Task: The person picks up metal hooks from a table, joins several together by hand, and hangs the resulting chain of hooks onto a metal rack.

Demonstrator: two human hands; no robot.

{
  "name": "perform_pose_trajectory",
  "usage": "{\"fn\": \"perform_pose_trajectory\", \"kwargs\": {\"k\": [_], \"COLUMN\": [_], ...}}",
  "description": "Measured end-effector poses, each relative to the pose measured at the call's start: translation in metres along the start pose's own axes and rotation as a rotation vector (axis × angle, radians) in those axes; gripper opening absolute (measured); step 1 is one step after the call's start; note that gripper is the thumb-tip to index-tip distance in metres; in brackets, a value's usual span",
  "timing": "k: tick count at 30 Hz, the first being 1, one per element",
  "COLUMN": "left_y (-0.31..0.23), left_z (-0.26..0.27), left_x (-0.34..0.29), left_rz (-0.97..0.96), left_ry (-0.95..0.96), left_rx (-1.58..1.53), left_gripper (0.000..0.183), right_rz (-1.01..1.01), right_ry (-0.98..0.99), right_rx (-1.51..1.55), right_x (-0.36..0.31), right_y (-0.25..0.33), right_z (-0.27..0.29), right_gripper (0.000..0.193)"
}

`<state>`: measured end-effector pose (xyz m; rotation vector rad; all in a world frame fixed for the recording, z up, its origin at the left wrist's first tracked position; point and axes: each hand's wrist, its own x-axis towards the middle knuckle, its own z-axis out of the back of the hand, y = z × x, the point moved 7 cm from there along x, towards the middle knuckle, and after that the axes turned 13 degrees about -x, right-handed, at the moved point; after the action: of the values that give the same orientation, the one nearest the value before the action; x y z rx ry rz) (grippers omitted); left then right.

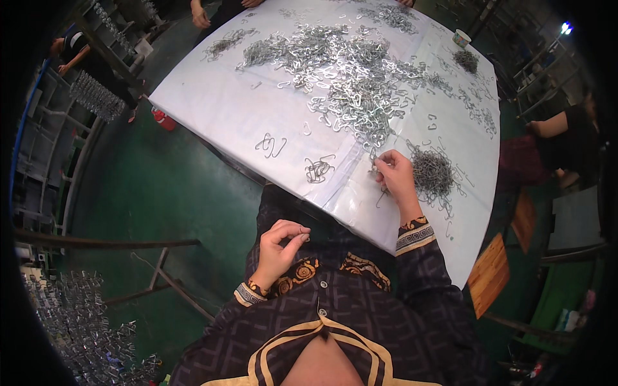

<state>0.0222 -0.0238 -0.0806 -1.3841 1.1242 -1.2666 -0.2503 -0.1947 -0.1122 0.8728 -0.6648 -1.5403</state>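
My right hand [396, 180] is over the white-covered table [225, 109], thumb and fingers pinched on a small metal hook; a thin bent end hangs below the fingertips. Close beside it, to the right, lies a dark heap of wire hooks [432, 172]. Beyond my fingers spreads a large pile of shiny metal hooks [360, 96]. My left hand [278, 254] is held off the table's near edge, in front of my body, thumb and forefinger pressed together. What it pinches, if anything, is too small to name. A few hooks [318, 169] lie near the table edge between my hands.
Other people's hands [201, 18] are at the table's far side. A person [566, 138] sits at the right, another [84, 55] stands far left. Racks of hanging metal parts [80, 321] stand at the left. A small tub [461, 38] is at the far right corner; a wooden stool [489, 273] is at right.
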Motion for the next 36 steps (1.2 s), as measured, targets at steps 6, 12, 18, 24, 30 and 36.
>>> {"fn": "perform_pose_trajectory", "kwargs": {"k": [6,12,18,24,30,36], "left_y": [-0.003,0.0,-0.001,-0.002,-0.003,-0.004], "left_z": [-0.001,0.002,-0.004,-0.006,-0.006,-0.014], "left_x": [-0.002,-0.003,0.0,0.0,-0.001,0.001], "left_rz": [0.009,0.0,0.027,-0.01,-0.019,-0.017], "left_ry": [-0.02,-0.023,0.003,0.062,0.057,0.053], "left_rx": [-0.035,-0.024,-0.029,0.022,0.021,0.008], "left_gripper": [0.01,0.01,0.009,0.009,0.009,0.008], "right_rz": [0.347,0.291,0.371,0.363,0.254,0.205], "right_ry": [-0.127,-0.231,-0.298,-0.336,-0.218,-0.19], "right_rx": [-0.471,-0.492,-0.778,-0.821,-0.812,-0.746], "right_x": [-0.004,-0.014,-0.026,-0.026,-0.016,-0.011], "right_y": [0.026,0.031,0.03,0.036,0.028,0.03], "right_z": [-0.002,0.005,-0.002,-0.005,-0.005,-0.001], "right_gripper": [0.014,0.015,0.026,0.024,0.017,0.013]}}
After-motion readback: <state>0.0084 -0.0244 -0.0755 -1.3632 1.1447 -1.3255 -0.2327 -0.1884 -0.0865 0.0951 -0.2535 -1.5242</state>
